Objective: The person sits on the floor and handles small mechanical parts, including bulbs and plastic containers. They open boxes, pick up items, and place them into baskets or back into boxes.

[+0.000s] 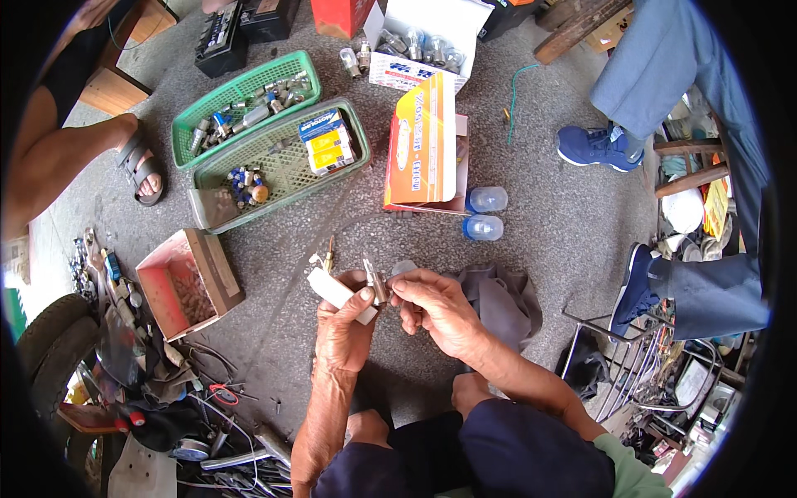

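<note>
Handling a small silver bulb-like part (379, 289), just left of and below frame centre, tip toward the upper left. Clamping a tilted white packet (334, 290) under the thumb of the left hand (347, 334), thumb tip right beside the part. Bringing the right hand (440, 309) to the part's right side, thumb and forefinger bunched close together; cannot tell whether actually pinching it or only touching. Judging the step as close two-handed work on the part, probably fitting or checking, packet kept along in the palm. For the next move, likely needing a firm left hold, a light right fingertip grip and no hard squeeze, given the possibly glass tip. Just above the packet, a brass-coloured piece (330, 256); just beyond the right fingertips, a clear rounded thing (404, 267), held or lying loose, cannot tell. Right of centre, a crumpled dark cloth (502, 303). Above centre, two blue-capped clear containers (488, 199) beside an open orange-and-white box (427, 141). At upper centre, a white carton (405, 75) full of bulbs (415, 46). At upper left, two green baskets (286, 199) with more small parts. At left, a red-lined cardboard box (214, 270). Near the upper-left edge, another person's sandalled foot (143, 170); at right, blue shoes (594, 148).
</note>
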Demonstrator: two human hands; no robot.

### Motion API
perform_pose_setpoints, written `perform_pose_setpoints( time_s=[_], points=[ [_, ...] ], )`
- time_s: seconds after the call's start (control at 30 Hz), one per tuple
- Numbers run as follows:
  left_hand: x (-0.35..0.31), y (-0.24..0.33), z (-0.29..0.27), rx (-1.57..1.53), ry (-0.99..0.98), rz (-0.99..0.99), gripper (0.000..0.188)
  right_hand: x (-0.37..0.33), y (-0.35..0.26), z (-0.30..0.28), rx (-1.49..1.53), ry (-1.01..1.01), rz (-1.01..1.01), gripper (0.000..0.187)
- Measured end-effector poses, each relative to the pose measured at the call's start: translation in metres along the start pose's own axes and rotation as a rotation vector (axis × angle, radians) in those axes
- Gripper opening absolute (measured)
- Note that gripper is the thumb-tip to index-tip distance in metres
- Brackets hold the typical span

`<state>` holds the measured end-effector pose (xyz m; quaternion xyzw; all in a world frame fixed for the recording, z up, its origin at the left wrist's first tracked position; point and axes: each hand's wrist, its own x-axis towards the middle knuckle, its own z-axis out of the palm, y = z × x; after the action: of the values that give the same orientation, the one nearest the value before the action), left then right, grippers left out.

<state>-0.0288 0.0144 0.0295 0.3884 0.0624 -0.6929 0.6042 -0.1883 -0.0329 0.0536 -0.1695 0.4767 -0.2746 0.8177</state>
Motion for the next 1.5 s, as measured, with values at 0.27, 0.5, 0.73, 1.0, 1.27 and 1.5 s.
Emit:
perform_pose_setpoints(
  time_s=[0.27, 0.5, 0.73, 1.0, 1.27, 1.5],
  points=[
    [-0.003, -0.001, -0.004, 0.267, -0.035, 0.098, 0.035, 0.005, 0.003, 0.000, -0.125, -0.036, -0.024, 0.023],
    [-0.011, 0.006, 0.004, 0.404, 0.006, 0.181, 0.037, 0.008, 0.003, -0.004, -0.154, -0.113, -0.080, 0.024],
    [-0.012, 0.007, 0.008, 0.573, 0.048, 0.232, 0.034, 0.006, -0.001, 0.001, -0.215, -0.108, -0.119, 0.023],
    [-0.015, 0.007, 0.008, 0.749, 0.026, 0.258, 0.031, 0.004, -0.004, 0.001, -0.309, -0.082, -0.092, 0.020],
    [-0.015, 0.002, 0.006, 0.894, 0.014, 0.351, 0.032, 0.000, 0.002, -0.005, -0.229, -0.088, -0.095, 0.022],
    [-0.017, 0.003, 0.007, 0.508, 0.005, 0.242, 0.041, 0.001, 0.005, -0.009, -0.156, -0.168, -0.162, 0.024]
  ],
)
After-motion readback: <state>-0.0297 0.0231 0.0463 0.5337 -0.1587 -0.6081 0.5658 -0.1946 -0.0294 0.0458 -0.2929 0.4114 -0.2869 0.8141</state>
